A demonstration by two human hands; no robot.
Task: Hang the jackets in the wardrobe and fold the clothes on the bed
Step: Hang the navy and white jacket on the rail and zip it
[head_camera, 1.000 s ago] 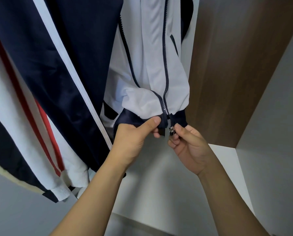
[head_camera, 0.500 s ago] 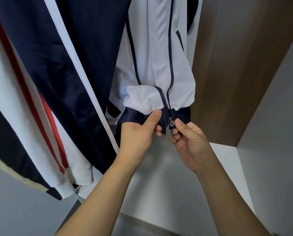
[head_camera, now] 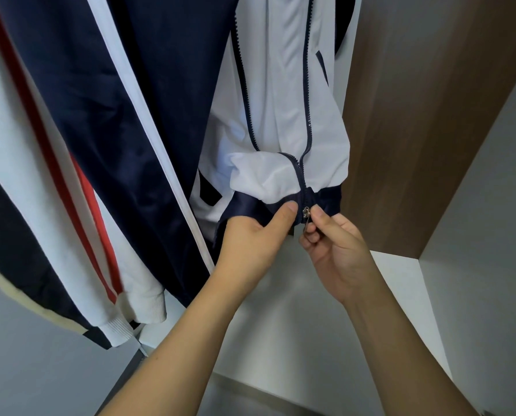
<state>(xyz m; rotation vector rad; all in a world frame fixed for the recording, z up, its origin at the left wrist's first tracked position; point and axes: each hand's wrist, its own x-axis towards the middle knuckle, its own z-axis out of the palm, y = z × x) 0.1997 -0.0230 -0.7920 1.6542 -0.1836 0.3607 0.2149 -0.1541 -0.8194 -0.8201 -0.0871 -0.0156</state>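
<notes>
Right now the left hand (head_camera: 250,241) grips the navy hem (head_camera: 250,205) of the white jacket (head_camera: 280,115) hanging inside the wardrobe (head_camera: 416,130), while the right hand (head_camera: 337,244) pinches the zipper pull (head_camera: 306,213) at the very bottom of the track. If the two hem ends slip out of line, or the hem goes slack, the slider could jam or snag the cloth. The jacket hangs with its long axis upright, hem downward, beside the navy striped jacket (head_camera: 115,115) on its left.
</notes>
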